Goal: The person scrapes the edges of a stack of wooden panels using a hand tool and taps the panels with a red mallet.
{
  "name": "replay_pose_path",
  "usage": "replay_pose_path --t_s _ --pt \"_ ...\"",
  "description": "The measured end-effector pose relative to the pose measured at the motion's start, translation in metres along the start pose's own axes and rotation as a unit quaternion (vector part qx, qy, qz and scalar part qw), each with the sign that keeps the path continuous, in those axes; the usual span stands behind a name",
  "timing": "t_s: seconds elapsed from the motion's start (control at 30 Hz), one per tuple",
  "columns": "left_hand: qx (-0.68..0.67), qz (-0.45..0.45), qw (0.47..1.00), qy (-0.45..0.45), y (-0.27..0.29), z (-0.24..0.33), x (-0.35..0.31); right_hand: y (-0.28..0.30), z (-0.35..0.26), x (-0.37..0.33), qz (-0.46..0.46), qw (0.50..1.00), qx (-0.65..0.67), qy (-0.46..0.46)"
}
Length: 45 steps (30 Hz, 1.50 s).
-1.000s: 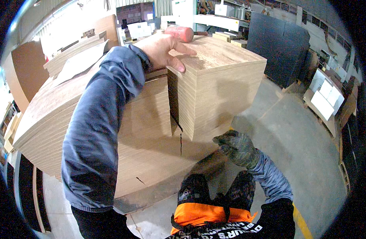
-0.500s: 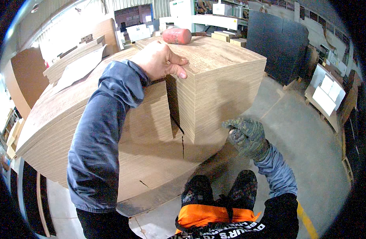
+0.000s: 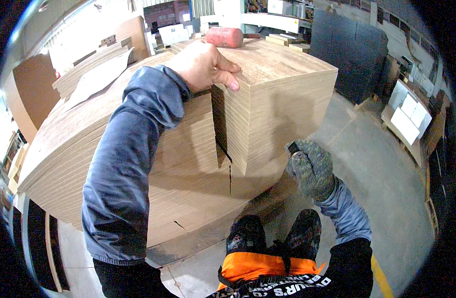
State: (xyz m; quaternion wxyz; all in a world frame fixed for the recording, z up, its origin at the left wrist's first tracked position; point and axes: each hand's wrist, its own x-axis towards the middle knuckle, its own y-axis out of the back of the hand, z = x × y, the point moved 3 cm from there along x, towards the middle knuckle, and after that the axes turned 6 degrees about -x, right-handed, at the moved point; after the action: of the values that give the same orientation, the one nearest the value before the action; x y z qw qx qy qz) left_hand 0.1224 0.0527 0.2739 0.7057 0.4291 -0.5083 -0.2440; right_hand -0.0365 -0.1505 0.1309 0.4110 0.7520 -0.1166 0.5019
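Note:
My bare left hand [image 3: 204,67] is closed at the near top corner of a tall stack of wood-grain boards [image 3: 290,116], thumb and forefinger bent over the edge. What its fingers grip, if anything, is hidden. Beside it a dark gap parts this stack from the wider board stack [image 3: 183,134] on the left. My right hand [image 3: 312,169], in a grey-green knitted glove, is closed around a small dark object [image 3: 293,147], mostly covered by the fingers. It hangs apart from the boards, near their right front face.
A red mallet head [image 3: 224,37] lies on the boards behind my left hand. White paper [image 3: 96,82] rests on the left stack. Dark panels [image 3: 344,54] stand at the far right, near a stand with white sheets [image 3: 409,119]. Grey floor [image 3: 372,184] stretches to the right.
My right hand has turned, and the small dark object now shows at its top. My left hand stays at the stack's corner. The view has shifted slightly.

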Motion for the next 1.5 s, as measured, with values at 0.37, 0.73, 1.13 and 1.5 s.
replay_pose_path --t_s 0.37,0.73,1.13,1.5 --pt "0.016 -0.015 1.000 0.009 -0.007 -0.003 0.009 -0.008 0.001 -0.012 -0.070 0.993 -0.092 0.029" --pt "-0.011 -0.079 0.992 0.095 0.015 0.013 0.008 -0.075 0.002 -0.051 -0.286 0.946 -0.128 0.087" --pt "-0.029 -0.055 0.992 0.108 0.016 0.019 0.003 -0.093 0.008 -0.052 -0.263 0.915 -0.263 0.156" --pt "-0.021 -0.047 0.997 0.056 0.023 0.014 0.000 -0.073 0.005 0.004 -0.145 0.858 -0.404 0.283"
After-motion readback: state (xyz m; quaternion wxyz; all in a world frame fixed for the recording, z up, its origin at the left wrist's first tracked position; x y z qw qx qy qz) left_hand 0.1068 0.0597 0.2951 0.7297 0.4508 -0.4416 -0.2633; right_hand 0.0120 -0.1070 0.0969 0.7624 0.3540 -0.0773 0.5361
